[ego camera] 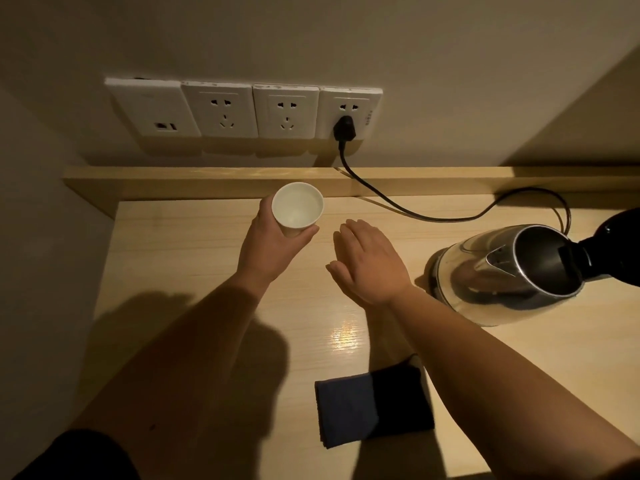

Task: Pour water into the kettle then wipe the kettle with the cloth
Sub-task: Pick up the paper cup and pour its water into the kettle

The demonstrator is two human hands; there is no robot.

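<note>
A white paper cup point(297, 207) holding water stays upright in my left hand point(273, 247), which grips it near the back of the wooden table point(194, 258). My right hand point(369, 263) hovers flat and empty, fingers apart, just right of the cup. The glass and steel kettle point(509, 275) stands at the right with its black lid point(620, 247) flipped up, mouth uncovered. A folded dark blue cloth point(370, 407) lies near the front edge, partly under my right forearm.
A black power cord point(398, 206) runs from a plug point(344, 128) in the rightmost wall socket across the back ledge point(207, 183) toward the kettle. A row of white sockets point(221, 109) lines the wall above. The table's left edge drops off beside my left arm.
</note>
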